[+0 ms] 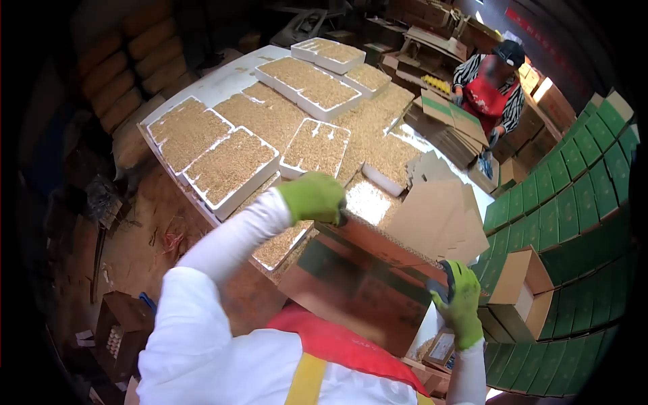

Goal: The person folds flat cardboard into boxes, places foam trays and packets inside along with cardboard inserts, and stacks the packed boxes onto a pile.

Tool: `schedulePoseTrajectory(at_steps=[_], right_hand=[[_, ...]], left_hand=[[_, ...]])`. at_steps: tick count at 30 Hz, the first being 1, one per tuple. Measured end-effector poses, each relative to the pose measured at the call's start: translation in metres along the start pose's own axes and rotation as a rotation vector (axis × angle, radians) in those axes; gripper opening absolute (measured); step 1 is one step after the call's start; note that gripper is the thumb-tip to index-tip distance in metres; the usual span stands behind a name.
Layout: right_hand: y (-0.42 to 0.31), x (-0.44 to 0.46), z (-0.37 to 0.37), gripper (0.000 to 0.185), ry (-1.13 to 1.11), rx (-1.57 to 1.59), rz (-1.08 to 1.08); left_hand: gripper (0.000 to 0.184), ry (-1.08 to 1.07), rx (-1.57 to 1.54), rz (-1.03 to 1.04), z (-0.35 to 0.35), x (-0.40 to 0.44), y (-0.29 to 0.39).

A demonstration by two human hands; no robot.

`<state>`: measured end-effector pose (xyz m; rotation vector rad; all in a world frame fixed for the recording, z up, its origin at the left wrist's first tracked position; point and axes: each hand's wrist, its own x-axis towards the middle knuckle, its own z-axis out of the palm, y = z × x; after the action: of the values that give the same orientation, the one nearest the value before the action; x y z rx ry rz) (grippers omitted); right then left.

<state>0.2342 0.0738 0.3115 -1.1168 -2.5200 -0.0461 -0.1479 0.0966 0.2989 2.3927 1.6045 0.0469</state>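
My left hand (314, 197), in a green glove with dark fingertips, is closed on the far left edge of a cardboard box (358, 283). The box is brown and green, tilted at the table's near edge in front of my body. At its right end my right hand (460, 304), gloved alike, has the fingers and thumb hooked over the rim. Just beyond the box lies a loose brown cardboard sheet (435, 219). A white foam tray (316, 148) full of tan granular filling, like sawdust or husks, stands past my left hand.
More filled foam trays (233, 165) and loose filling cover the table (155, 115). Green boxes (567, 196) are stacked on the right, with an open box (520, 293) close to my right hand. A co-worker (489, 91) handles cardboard at the far right. A carton (125, 331) holding pale round items stands lower left.
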Motion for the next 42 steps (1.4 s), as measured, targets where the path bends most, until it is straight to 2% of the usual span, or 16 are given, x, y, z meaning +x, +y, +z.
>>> schedulePoseTrajectory(at_steps=[1,5,7,13,15,19,23,27,31,32,35,36,37,39,41,42], right_hand=[[0.015,0.01,0.022,0.045,0.006,-0.01,0.018],[0.046,0.051,0.021,0.044,-0.231,-0.03,0.15],[0.054,0.072,0.016,0.045,-0.282,0.163,0.182],[0.074,0.113,0.019,0.033,-0.616,0.469,0.094],[0.072,0.111,0.023,0.027,-0.559,0.554,0.113],[0.044,0.1,0.013,0.027,-0.54,0.34,0.102],[0.051,0.077,0.019,0.031,-0.475,0.32,-0.051],[0.063,0.094,0.03,0.04,-0.505,0.724,0.261],[0.031,0.134,0.012,0.043,-0.545,0.289,0.321],[0.042,0.129,0.03,0.04,-0.394,0.084,0.092],[0.027,0.137,0.034,0.041,-0.273,0.079,-0.088],[0.024,0.139,0.046,0.034,-0.136,0.051,-0.228],[0.012,0.141,0.059,0.031,-0.153,0.085,-0.233],[-0.017,0.142,0.079,0.025,-0.183,0.143,-0.223],[-0.016,0.147,0.082,0.022,-0.167,0.158,-0.217],[-0.012,0.146,0.083,0.024,-0.159,0.161,-0.219]], left_hand=[[0.059,0.016,0.183,-0.03,-0.01,0.019,0.011],[0.084,0.491,0.032,0.212,0.028,0.034,0.098],[0.081,0.711,0.126,0.146,0.053,0.029,0.112],[0.055,0.796,-0.003,0.285,0.077,-0.001,0.126],[0.05,0.847,-0.04,0.316,0.071,-0.005,0.129],[0.058,0.934,-0.121,0.062,0.052,-0.009,0.128],[0.067,0.701,-0.029,0.074,0.071,0.004,0.127],[0.068,0.716,0.105,0.049,0.095,-0.018,0.142],[0.043,0.831,0.059,0.178,0.094,-0.025,0.146],[0.027,0.845,-0.076,0.207,0.086,-0.018,0.144],[0.021,0.848,-0.321,0.222,0.058,-0.025,0.155],[0.022,0.985,-0.367,0.311,0.058,-0.021,0.169],[0.028,0.653,-0.412,0.338,0.06,-0.027,0.186],[0.041,0.663,-0.422,0.723,0.072,-0.046,0.198],[0.053,0.244,-0.668,0.706,0.017,-0.067,0.149],[0.054,0.346,-1.046,0.437,0.015,-0.084,0.106]])
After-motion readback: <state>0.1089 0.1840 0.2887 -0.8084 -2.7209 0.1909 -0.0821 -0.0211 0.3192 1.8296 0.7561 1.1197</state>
